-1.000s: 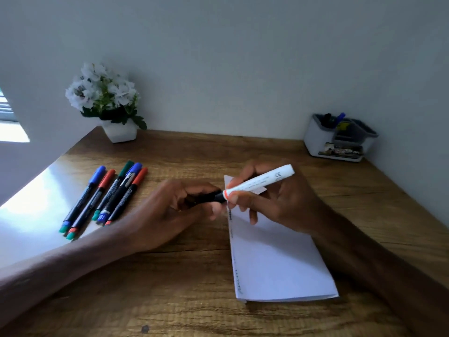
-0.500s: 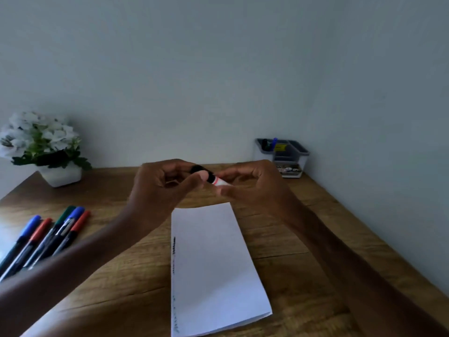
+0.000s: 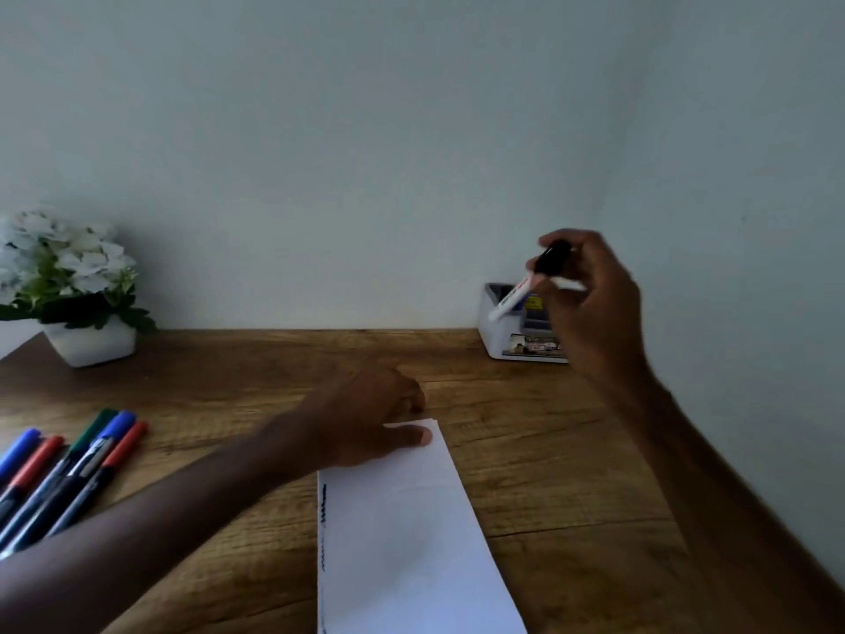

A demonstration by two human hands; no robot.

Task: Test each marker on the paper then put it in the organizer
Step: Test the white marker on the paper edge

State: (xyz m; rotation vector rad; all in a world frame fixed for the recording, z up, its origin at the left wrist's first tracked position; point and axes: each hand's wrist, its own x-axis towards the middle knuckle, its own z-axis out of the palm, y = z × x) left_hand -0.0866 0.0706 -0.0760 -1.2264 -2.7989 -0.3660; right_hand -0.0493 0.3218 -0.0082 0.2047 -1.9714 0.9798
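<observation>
Since half a second ago the hands have parted: the left hand [image 3: 370,418] has dropped onto the far end of the paper [image 3: 411,542], and the right hand [image 3: 590,304] has swung away to the organizer [image 3: 491,331]. At the left, five markers [image 3: 68,473] lie on the worktop [image 3: 228,382], apparently still to be tested. The left grip holds nothing, its thumb flat on the sheet, which bears scribbles down its left edge. The right grip pinches the white marker [image 3: 512,299], black-capped and tilted tail-down over the organizer, not yet released.

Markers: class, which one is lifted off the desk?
The white marker with the black cap, held in the right hand by the organizer; the coloured markers lie together on the desk.
</observation>
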